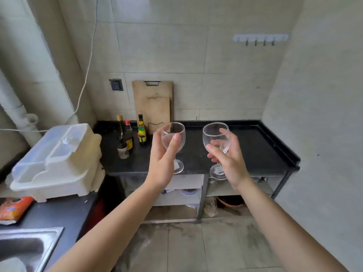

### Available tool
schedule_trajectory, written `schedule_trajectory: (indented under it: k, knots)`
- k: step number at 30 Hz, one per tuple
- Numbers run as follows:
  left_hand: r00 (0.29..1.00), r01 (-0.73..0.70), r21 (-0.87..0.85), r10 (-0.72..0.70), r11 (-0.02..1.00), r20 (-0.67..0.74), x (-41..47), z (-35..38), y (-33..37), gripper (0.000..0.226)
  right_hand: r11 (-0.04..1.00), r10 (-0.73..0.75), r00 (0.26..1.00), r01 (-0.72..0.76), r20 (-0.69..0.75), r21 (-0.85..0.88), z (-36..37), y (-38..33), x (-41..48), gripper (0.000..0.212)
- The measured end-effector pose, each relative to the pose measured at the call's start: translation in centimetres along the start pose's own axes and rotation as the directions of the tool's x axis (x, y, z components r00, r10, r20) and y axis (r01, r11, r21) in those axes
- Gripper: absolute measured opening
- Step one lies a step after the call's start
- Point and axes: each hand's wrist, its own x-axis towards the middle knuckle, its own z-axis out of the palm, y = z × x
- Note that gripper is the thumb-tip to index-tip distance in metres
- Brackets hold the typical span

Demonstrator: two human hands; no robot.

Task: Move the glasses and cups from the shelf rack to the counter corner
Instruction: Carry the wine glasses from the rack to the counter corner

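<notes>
I hold two clear stemmed wine glasses upright in the air in front of the black counter. My left hand wraps the bowl of the left glass, whose foot shows below my palm. My right hand grips the right glass around the lower bowl and stem. Both glasses look empty. The counter's far right corner, where the two tiled walls meet, lies beyond the right glass.
Sauce bottles and a small jar stand at the counter's back left, with wooden cutting boards leaning on the wall. A white plastic dish rack sits left, a steel sink at bottom left. Shelves run under the counter.
</notes>
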Motion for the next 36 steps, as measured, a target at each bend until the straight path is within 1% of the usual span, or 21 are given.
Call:
schedule_trajectory:
  k: [2,5,8,11,14,17,19,22,24,26,28,31,34,36]
  knots:
    - [0.999,0.02,-0.03,-0.019,0.999,0.039,4.9,2.1,-1.6,0.05,0.999,0.023,0.999,-0.025,-0.044,-0.026,-1.3,0.5,4.7,0.069]
    - [0.991,0.033,-0.039,-0.028,0.999,0.13,12.2,5.3,-3.5,0.062,0.998,0.007,0.991,-0.015,-0.13,-0.059,-4.1,0.7,11.0,0.072]
    - [0.978,0.049,-0.039,-0.04,0.998,0.206,18.2,9.2,-5.2,0.066,0.996,0.001,0.971,-0.021,-0.237,-0.081,-7.9,1.2,15.5,0.062]
    - [0.967,0.091,-0.052,-0.076,0.994,0.244,22.6,13.7,-7.8,0.068,0.995,0.023,0.94,-0.054,-0.34,-0.082,-12.2,2.8,18.9,0.073]
    - [0.952,0.14,-0.039,-0.123,0.989,0.28,26.0,18.4,-11.3,0.063,0.995,0.041,0.921,-0.073,-0.388,-0.067,-16.4,5.3,22.5,0.08]
    - [0.945,0.183,-0.006,-0.174,0.983,0.278,29.2,22.9,-15.5,0.065,0.995,0.071,0.913,-0.094,-0.402,-0.038,-20.6,8.9,27.2,0.081]
    - [0.943,0.2,0.021,-0.199,0.98,0.266,31.7,25.8,-18.6,0.066,0.994,0.089,0.92,-0.103,-0.383,-0.018,-23.3,11.6,31.1,0.08]
    - [0.948,0.227,0.056,-0.233,0.972,0.216,36.1,30.5,-22.6,0.062,0.991,0.133,0.929,-0.132,-0.345,0.026,-27.3,15.7,37.5,0.072]
    - [0.947,0.26,0.071,-0.269,0.963,0.174,39.2,34.0,-24.5,0.058,0.983,0.184,0.924,-0.178,-0.336,0.05,-29.9,18.1,41.5,0.068]
    - [0.943,0.286,0.088,-0.297,0.954,0.151,42.2,37.3,-26.1,0.055,0.971,0.236,0.916,-0.238,-0.324,0.036,-32.7,20.3,45.2,0.071]
    - [0.942,0.3,0.092,-0.31,0.95,0.132,44.7,40.2,-27.9,0.056,0.958,0.275,0.912,-0.288,-0.305,0.004,-35.1,22.1,48.8,0.078]
    - [0.935,0.332,0.081,-0.339,0.94,0.104,47.1,43.2,-30.2,0.057,0.948,0.301,0.896,-0.319,-0.326,-0.002,-37.5,23.9,52.9,0.084]
    - [0.925,0.355,0.089,-0.363,0.931,0.109,48.8,44.7,-31.7,0.057,0.938,0.323,0.885,-0.346,-0.336,-0.009,-38.5,25.1,55.3,0.072]
    - [0.925,0.345,0.1,-0.356,0.933,0.131,50.4,45.4,-32.1,0.056,0.938,0.307,0.893,-0.343,-0.33,-0.055,-39.1,25.5,56.6,0.067]
